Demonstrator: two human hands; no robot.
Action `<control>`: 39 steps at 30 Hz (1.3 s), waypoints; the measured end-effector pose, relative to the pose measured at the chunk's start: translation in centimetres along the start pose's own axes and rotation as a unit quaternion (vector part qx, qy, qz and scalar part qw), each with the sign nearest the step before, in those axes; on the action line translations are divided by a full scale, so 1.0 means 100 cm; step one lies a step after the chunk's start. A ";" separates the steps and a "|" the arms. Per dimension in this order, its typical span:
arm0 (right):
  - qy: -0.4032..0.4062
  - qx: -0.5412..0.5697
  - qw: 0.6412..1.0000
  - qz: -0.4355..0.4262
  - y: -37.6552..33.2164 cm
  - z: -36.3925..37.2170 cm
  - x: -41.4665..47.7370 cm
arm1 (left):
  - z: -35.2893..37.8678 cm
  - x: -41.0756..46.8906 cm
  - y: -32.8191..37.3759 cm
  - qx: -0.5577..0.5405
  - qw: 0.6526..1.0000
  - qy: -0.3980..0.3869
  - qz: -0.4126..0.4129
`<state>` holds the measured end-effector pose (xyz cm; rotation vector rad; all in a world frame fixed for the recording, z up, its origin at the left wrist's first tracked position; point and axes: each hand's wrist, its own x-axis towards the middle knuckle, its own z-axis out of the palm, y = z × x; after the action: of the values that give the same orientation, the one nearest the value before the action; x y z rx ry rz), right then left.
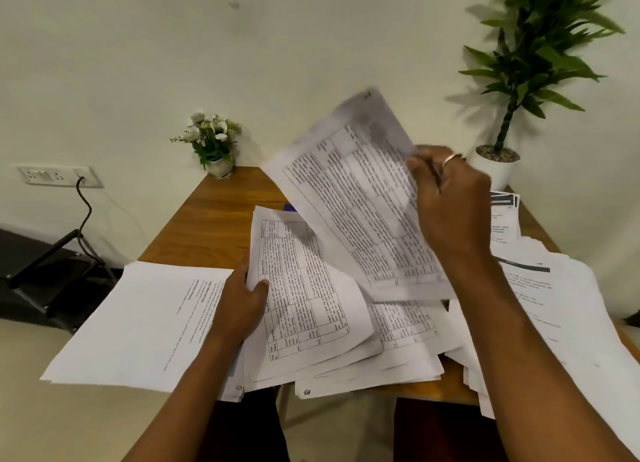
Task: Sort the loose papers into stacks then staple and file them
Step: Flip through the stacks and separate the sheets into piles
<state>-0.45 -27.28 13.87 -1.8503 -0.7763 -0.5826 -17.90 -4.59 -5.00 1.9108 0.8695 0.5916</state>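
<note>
I take this for a small office or study corner. A wooden desk (214, 226) stands against a plain off-white wall (277, 45). Most of the desk is covered with loose papers (138, 323), printed pages of text and ruled tables, some lying in piles. A small pot of white flowers (209, 142) sits at the desk's far edge by the wall. A taller green plant (530, 45) in a white pot stands near the far right corner. On the wall to the left I see a socket plate (57, 176) with a dark cable (85, 212) plugged in. The cable runs down towards a black object (45, 274) on the floor, which I cannot identify.
</note>
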 end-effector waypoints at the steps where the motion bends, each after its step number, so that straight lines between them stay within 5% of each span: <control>1: 0.009 0.020 1.000 -0.002 -0.009 -0.003 0.003 | 0.000 -0.001 0.001 -0.002 1.000 -0.003 0.001; 5: -0.002 0.061 0.997 0.049 -0.016 0.009 0.017 | 0.000 -0.002 0.004 -0.027 1.000 -0.008 0.001; 10: -0.206 0.060 0.937 0.276 0.040 0.093 -0.025 | -0.003 -0.001 0.002 -0.067 0.998 -0.010 0.008; 13: -0.214 0.035 0.922 0.322 0.060 0.122 -0.075 | -0.005 -0.004 0.007 -0.122 0.992 0.008 -0.031; 19: -0.192 -0.008 0.946 0.261 0.059 0.129 -0.111 | -0.011 -0.003 0.014 -0.252 0.967 -0.024 -0.036; 26: -0.211 -0.003 0.951 0.226 0.069 0.131 -0.109 | -0.003 0.001 0.004 -0.090 0.996 0.004 -0.016; 29: -0.162 -0.121 0.963 0.178 0.080 0.115 -0.093 | -0.003 0.001 0.004 -0.082 0.997 0.009 -0.011; 33: -0.140 -0.198 0.940 0.240 0.111 0.081 -0.074 | -0.003 0.003 0.001 -0.094 0.996 0.003 -0.007; 39: -0.144 -0.092 0.940 0.296 0.132 0.069 -0.073 | -0.003 0.003 0.001 -0.090 0.996 0.000 0.000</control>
<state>4.59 -26.51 -1.92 -2.2379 -0.3135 0.0064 -17.89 -4.27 -4.77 1.7473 0.7894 0.6485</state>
